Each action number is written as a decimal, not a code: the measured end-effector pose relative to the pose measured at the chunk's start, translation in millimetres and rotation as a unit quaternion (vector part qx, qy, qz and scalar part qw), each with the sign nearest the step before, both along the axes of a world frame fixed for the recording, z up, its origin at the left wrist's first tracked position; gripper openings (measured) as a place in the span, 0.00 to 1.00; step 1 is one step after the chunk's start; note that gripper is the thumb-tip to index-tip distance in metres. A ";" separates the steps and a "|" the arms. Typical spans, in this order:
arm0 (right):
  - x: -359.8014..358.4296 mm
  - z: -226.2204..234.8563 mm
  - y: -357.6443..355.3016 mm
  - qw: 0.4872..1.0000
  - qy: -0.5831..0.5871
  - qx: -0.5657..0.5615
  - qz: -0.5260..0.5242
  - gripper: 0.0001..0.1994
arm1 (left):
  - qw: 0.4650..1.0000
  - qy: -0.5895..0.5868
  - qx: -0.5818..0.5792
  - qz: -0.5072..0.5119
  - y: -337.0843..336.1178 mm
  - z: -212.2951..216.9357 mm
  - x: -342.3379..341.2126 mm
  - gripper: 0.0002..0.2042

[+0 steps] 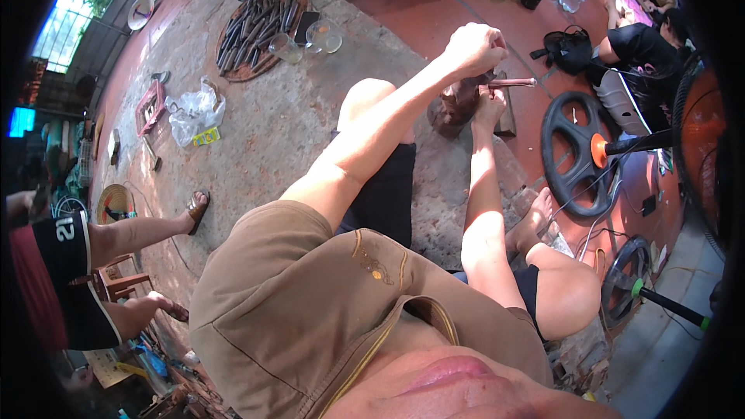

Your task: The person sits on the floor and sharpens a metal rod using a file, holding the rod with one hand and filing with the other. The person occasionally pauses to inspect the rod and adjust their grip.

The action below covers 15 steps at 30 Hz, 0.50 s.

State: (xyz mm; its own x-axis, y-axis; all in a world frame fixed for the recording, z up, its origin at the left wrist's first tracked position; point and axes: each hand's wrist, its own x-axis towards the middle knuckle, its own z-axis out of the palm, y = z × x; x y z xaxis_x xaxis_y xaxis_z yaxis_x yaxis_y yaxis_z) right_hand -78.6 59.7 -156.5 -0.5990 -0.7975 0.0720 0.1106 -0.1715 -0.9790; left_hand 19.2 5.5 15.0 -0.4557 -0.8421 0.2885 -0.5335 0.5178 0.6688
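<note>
My left hand [475, 50] is a closed fist, held just above and left of my right hand. What it grips, if anything, is hidden. My right hand [489, 105] is closed around a slim reddish-brown rod [514, 83] with a pale tip pointing right. Below and left of my hands is a dark brown lump [456, 109], rounded and block-like; its kind is unclear. Right beside it stands a narrow wooden piece [506, 118], partly hidden by my right hand.
A round tray [225, 70] holds many dark elongated pieces, with clear glasses [324, 36] beside it. A plastic bag [195, 112] lies left. Two fans [578, 154] stand right, cables around them. Other people sit or stand at left, top and far right.
</note>
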 end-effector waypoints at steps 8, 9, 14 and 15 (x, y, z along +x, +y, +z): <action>2.7 1.9 10.3 0.994 -0.078 0.050 -0.058 0.10 | 1.000 0.011 0.008 -0.005 0.7 2.1 1.3 0.14; 2.8 -2.9 14.4 0.996 -0.053 0.047 -0.053 0.11 | 1.000 0.010 0.005 -0.005 0.6 3.0 -0.6 0.14; 7.8 -29.5 36.6 0.975 -0.217 -0.007 -0.053 0.12 | 1.000 0.018 0.006 0.000 0.8 2.5 -2.7 0.14; 6.2 -34.4 42.4 0.969 -0.243 -0.005 -0.049 0.12 | 1.000 0.023 0.002 -0.003 0.5 1.6 -2.5 0.14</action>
State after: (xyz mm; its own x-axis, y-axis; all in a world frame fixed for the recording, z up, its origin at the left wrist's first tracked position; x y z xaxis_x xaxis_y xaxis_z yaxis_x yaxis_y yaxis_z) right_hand -72.5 102.1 -190.9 -0.6373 -0.7357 -0.2296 0.5403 -0.2140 -0.8138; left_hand 16.7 6.0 16.6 -0.4481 -0.8403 0.3051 -0.4992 0.5184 0.6944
